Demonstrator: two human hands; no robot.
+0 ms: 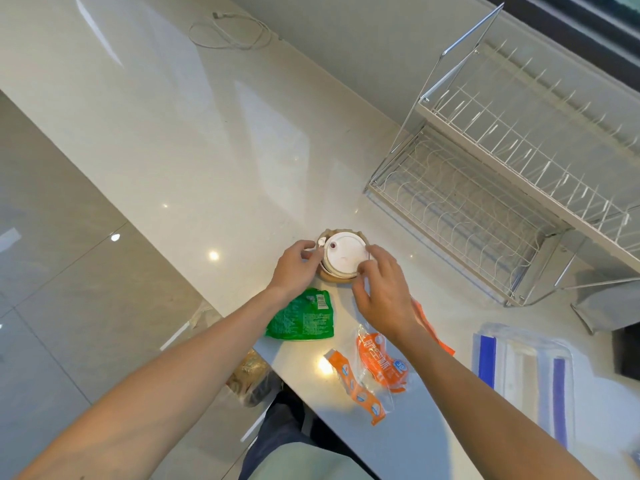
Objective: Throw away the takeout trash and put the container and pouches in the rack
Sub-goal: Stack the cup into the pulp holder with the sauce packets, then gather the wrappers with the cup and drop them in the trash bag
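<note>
A round takeout cup (341, 276) with a white lid (344, 255) stands on the pale counter (207, 133). My left hand (298, 266) pinches the lid's left edge and my right hand (381, 292) grips its right edge. A crumpled green pouch (303, 317) lies just under my left wrist. An orange-and-clear wrapper (381, 362) and a torn orange strip (356, 386) lie near my right forearm. A clear container with blue clips (526, 375) sits at the right. The wire dish rack (485, 188) stands at the back right.
A white cable (230, 31) is coiled at the far end of the counter. A bag with brownish contents (251, 375) sits below the counter edge by my legs. A dark object (628, 351) is at the right edge. Glossy floor tiles (69, 237) lie to the left.
</note>
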